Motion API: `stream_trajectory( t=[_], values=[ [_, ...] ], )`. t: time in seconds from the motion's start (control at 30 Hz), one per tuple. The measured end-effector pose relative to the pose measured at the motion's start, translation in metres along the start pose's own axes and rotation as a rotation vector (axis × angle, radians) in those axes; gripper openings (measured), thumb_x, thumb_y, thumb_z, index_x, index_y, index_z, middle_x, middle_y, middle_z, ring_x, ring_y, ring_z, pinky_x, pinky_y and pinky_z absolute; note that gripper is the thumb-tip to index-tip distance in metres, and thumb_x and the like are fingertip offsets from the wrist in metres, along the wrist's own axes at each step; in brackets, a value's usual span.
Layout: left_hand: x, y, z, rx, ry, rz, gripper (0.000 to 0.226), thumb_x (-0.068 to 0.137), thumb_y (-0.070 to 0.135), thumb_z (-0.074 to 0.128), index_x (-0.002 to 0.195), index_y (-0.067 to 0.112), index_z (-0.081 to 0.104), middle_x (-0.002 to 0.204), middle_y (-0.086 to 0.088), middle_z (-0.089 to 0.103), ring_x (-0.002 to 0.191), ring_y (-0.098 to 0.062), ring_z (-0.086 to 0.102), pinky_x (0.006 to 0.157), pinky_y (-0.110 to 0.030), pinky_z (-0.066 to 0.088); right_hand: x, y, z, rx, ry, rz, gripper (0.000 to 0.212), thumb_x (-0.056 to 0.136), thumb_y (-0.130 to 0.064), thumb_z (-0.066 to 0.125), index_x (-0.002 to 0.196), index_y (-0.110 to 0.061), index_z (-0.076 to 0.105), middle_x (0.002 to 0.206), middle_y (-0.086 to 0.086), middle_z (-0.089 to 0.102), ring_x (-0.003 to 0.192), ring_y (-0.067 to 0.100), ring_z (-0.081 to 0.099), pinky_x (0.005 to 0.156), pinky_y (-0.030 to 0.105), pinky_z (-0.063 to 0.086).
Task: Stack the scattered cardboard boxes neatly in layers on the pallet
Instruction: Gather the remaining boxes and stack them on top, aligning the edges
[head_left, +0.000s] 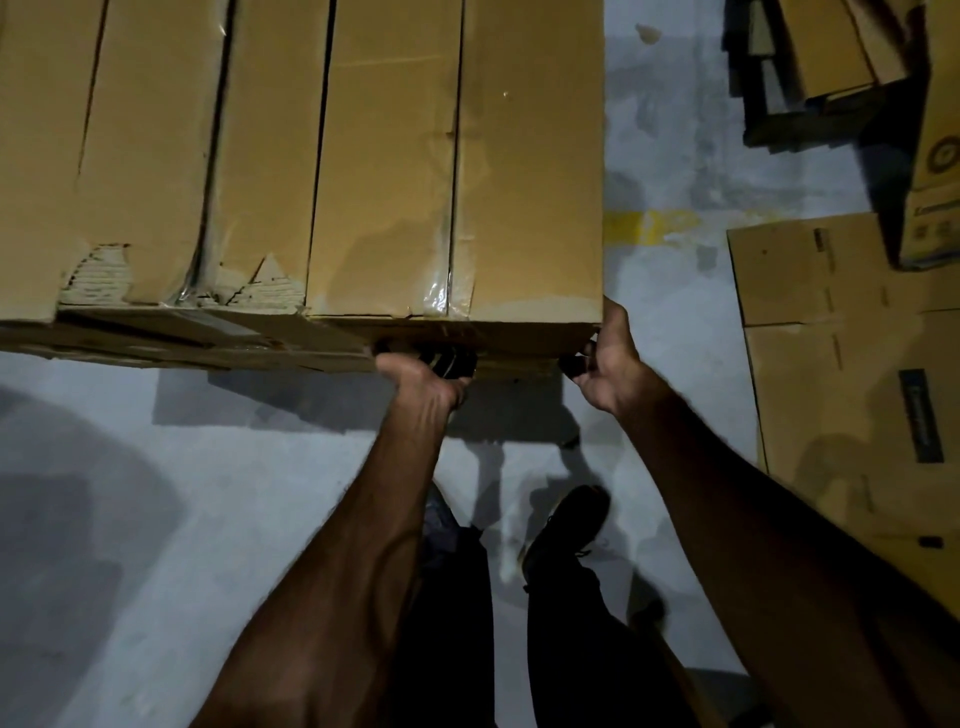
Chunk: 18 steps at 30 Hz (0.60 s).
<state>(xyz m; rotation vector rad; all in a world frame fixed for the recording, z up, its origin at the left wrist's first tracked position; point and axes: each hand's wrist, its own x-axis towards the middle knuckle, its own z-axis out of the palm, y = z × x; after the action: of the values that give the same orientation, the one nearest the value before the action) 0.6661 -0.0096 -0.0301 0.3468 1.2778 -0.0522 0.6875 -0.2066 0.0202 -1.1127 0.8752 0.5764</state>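
Observation:
A large brown cardboard box (457, 182) with taped top flaps fills the upper middle of the head view, beside a second, torn box (130, 156) on its left. Both rest on flattened cardboard layers (156, 343) beneath them. My left hand (415, 376) grips the near bottom edge of the large box, fingers curled underneath and hidden. My right hand (605, 358) grips its near right corner, thumb up the side. The pallet itself is hidden.
A flattened cardboard sheet (841, 374) lies on the grey floor at right. A printed box (935, 171) and a dark stack of cardboard (810, 67) stand at the top right. A yellow floor mark (649, 226) shows beside the box. My legs and shoe (569, 525) are below.

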Motion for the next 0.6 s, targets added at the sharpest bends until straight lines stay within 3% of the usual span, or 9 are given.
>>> stream_trajectory(
  t=[0.6],
  values=[
    [0.004, -0.005, 0.004, 0.018, 0.007, 0.019, 0.092, 0.093, 0.086, 0.036, 0.13, 0.006, 0.061, 0.129, -0.02, 0.064, 0.115, -0.037, 0.066, 0.101, -0.051, 0.057, 0.024, 0.008, 0.005, 0.118, -0.062, -0.05, 0.041, 0.111, -0.045, 0.037, 0.102, -0.022, 0.07, 0.078, -0.005, 0.078, 0.069, 0.01, 0.075, 0.054, 0.022, 0.055]
  ],
)
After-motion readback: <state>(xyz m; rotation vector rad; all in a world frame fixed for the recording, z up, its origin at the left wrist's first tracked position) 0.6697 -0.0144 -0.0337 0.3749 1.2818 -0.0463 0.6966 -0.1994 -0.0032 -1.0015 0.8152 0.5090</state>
